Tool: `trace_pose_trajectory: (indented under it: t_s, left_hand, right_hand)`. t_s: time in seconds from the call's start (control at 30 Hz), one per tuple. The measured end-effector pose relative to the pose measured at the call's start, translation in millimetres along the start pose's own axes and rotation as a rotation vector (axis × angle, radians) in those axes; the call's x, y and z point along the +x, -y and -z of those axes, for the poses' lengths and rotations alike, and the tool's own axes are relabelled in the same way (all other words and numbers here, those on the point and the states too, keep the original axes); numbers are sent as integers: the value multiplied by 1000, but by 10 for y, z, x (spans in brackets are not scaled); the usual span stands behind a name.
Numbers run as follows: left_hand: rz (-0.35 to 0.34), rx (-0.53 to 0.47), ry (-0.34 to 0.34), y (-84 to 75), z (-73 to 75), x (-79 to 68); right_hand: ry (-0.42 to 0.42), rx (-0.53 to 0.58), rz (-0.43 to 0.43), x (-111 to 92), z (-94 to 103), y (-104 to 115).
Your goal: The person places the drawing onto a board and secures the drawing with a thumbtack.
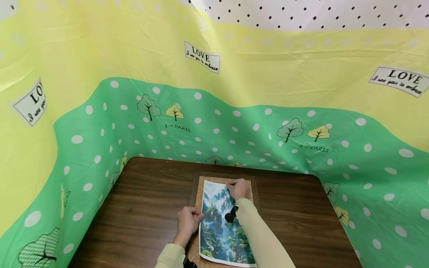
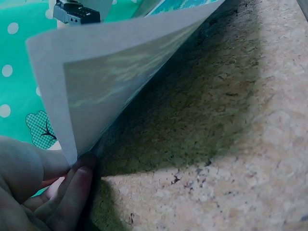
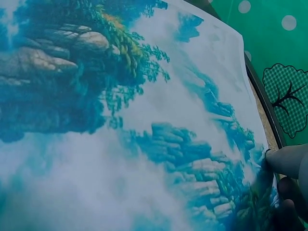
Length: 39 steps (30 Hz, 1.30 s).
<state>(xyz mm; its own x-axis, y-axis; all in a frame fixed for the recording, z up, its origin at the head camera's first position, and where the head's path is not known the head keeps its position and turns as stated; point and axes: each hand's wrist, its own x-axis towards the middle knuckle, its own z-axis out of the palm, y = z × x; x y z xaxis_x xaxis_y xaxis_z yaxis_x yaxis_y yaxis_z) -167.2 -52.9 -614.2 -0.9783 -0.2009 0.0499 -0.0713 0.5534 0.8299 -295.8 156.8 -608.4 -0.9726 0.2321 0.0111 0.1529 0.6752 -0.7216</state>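
A printed landscape picture (image 1: 214,219) of misty mountains, trees and a waterfall, on white-bordered paper, lies over a cork board (image 1: 200,190) with a dark frame. My left hand (image 1: 188,223) pinches its left edge between thumb and fingers. In the left wrist view the sheet (image 2: 125,67) rises off the cork (image 2: 231,144) there and casts a shadow on it. Near the top right corner, my right hand (image 1: 238,189) holds the far edge of the paper. The right wrist view shows its thumb (image 3: 286,161) on top of the sheet, other fingers below at the rim.
The board rests on a dark wood-grain table (image 1: 151,197). Behind and on both sides hangs a green and yellow curtain (image 1: 187,111) with white dots and printed trees. A black wrist camera (image 1: 231,216) on the right forearm overlaps the picture in the head view.
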Motion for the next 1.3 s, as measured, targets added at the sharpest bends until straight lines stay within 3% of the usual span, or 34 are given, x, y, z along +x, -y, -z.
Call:
trace_pose_trajectory:
  t_s: [0.7,1.1,1.3]
  left_hand:
    - [2,7,6,27,-17,-9]
    - [-2,14,3,2,-9,-4]
    - [5,20,1,2,0,8]
  right_hand:
    - [3,21,-46,-27,-3,59]
    - [63,44,-158,47,2,103]
    - [45,45,-115,56,-27,65]
